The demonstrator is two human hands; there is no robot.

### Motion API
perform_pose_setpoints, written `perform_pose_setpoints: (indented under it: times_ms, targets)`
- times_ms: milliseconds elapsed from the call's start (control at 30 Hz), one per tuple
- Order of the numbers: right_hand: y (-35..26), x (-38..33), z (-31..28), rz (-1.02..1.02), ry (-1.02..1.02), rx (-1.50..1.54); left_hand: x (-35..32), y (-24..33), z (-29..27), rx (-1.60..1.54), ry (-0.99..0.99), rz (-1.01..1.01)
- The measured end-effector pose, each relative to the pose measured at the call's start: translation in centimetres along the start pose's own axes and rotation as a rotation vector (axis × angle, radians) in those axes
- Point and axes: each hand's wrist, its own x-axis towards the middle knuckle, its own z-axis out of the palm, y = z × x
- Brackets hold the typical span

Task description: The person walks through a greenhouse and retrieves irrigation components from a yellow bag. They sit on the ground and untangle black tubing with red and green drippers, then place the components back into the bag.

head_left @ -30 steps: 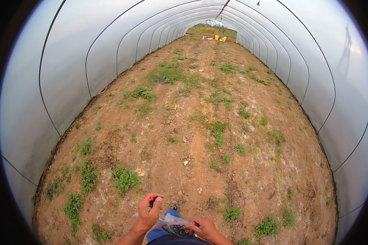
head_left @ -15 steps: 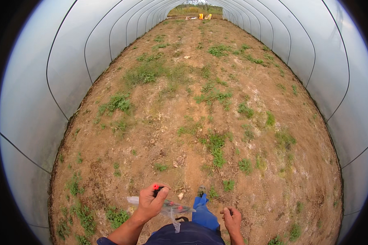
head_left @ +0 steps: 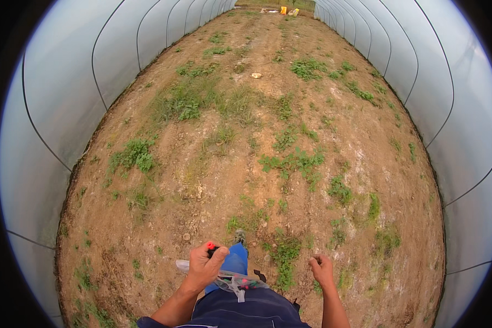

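Observation:
My left hand is closed in front of my waist. Its fingers wrap a black handled thing with a red end, whose exact kind is hidden by the grip. A clear plastic bag hangs from the same hand across my front, with red and green items blurred inside. Off to the right, my right hand hangs apart from the bag with its fingers curled. Whether anything small is inside that curl cannot be seen.
Brown soil with scattered weeds runs ahead. Pale plastic tunnel walls on thin hoops close in both sides. Yellow sacks stand at the far end. My shoe is on the ground ahead.
I have stepped forward; weeds and hoops have come nearer, and a foot further left is now in front. My right hand has swung slightly forward and right. My left hand keeps its hold.

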Motion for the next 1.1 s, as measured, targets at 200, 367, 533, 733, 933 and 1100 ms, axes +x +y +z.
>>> perform_pose_setpoints:
  times_ms: [200, 367, 533, 733, 933, 1100]
  targets:
    - [13.6, 8.3, 0.6, 1.107, -0.079, -0.008, 28.7, 3.4, 4.1, 0.106, -0.28, 0.05]
    - [9.2, 17.3, 2.6, 1.43, 0.008, 0.15, 50.6, 2.8, 5.1, 0.332, -0.351, 0.025]
    - [7.4, 39.7, 6.6, 1.46, -0.015, 0.216, 71.3, -2.3, 8.3, 0.246, -0.278, -0.065]
    - [-9.5, 81.3, 3.8, 0.762, 0.147, 0.174, 95.5, -1.2, 10.5, 0.219, -0.279, -0.099]
    - [-31.1, 121.2, 5.8, 0.221, -0.001, 0.165, 119.7, -5.8, 10.1, 0.078, -0.019, -0.091]
    - [-31.4, 138.5, 12.7, 0.423, 0.143, 0.258, 141.9, -9.1, 9.2, 0.063, -0.038, -0.036]
